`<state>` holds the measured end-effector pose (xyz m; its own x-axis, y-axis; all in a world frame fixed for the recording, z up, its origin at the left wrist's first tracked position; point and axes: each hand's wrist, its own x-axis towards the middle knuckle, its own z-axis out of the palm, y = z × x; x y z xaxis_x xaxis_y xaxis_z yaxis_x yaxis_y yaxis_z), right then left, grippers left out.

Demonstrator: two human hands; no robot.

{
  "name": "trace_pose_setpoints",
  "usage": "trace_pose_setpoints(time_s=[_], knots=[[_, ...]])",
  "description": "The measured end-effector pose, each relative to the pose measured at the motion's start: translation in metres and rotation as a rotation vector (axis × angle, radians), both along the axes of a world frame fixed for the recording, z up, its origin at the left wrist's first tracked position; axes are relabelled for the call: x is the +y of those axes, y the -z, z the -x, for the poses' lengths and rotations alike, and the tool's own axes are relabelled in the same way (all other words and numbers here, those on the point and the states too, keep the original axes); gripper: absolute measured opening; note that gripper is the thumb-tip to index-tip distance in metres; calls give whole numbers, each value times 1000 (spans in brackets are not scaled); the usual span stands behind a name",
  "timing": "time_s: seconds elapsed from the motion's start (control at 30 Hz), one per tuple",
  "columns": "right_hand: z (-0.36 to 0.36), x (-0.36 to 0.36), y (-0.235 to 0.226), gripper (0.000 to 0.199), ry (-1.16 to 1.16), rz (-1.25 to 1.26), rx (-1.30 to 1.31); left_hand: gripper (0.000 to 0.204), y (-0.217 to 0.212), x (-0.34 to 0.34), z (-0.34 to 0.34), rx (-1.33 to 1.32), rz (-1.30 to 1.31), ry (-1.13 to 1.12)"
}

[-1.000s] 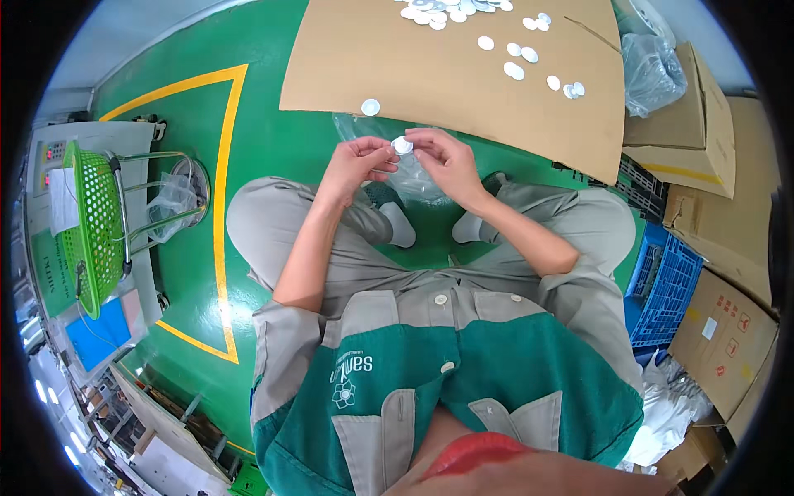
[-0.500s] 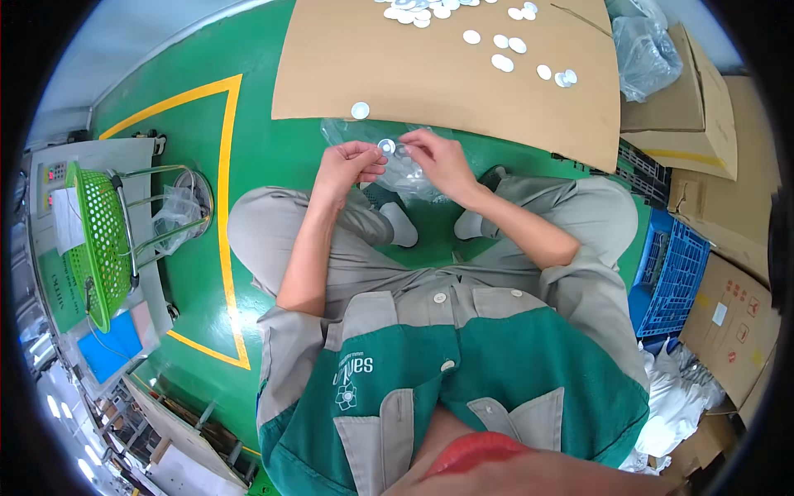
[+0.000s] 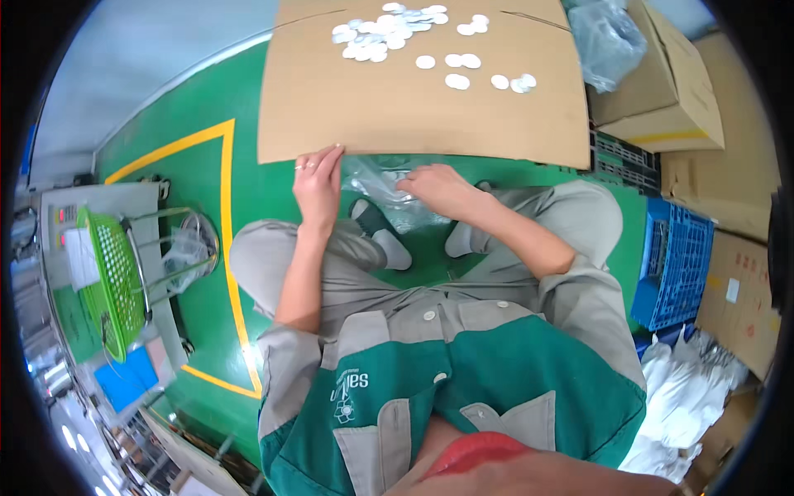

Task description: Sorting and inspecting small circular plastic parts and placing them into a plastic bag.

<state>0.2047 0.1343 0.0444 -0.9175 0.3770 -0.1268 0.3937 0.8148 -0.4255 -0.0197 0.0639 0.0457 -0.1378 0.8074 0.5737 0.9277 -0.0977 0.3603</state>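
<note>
My left hand [image 3: 316, 188] reaches to the near edge of the cardboard sheet [image 3: 397, 124]. Its thumb and fingers are pinched together there; whatever lies between them is hidden. My right hand [image 3: 447, 192] is closed on the upper part of a clear plastic bag [image 3: 372, 178] that hangs between my knees, just below the sheet's edge. Something pale shows through the bag beside the right fingertips. Farther back on the sheet lies a heap of small round white discs [image 3: 385, 31], with several more discs [image 3: 456, 81] scattered to its right.
Cardboard boxes [image 3: 691, 107] and a bundle of clear plastic [image 3: 608, 45] stand at the right, above a blue plastic crate [image 3: 674, 264] and white bags [image 3: 682, 397]. A green perforated basket [image 3: 112, 281] and a metal-legged stool [image 3: 194, 240] are at the left.
My left hand has moved from beside the right hand to the sheet's edge; the disc it held no longer shows in it. The lone disc at that edge is now hidden. The view has shifted.
</note>
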Motion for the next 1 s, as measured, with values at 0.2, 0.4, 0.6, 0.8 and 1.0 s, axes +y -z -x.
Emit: trace_pose_setpoints(time_s=[0.2,0.4,0.6,0.8,1.0], knots=[[-10,15,-17,23,0,83,243,17,9,-7,-38,51,250,299],[-37,126,-18,25,733,-430,577,12,-15,-10,-30,-175,175,220],[-13,112,3,27,447,-331,523,13,-29,13,-14,-289,67,91],[-52,132,-24,21,710,-353,637,16,-25,99,-36,-342,131,254],[-96,166,-39,18,825,-162,485,24,-12,177,-60,-167,188,308]])
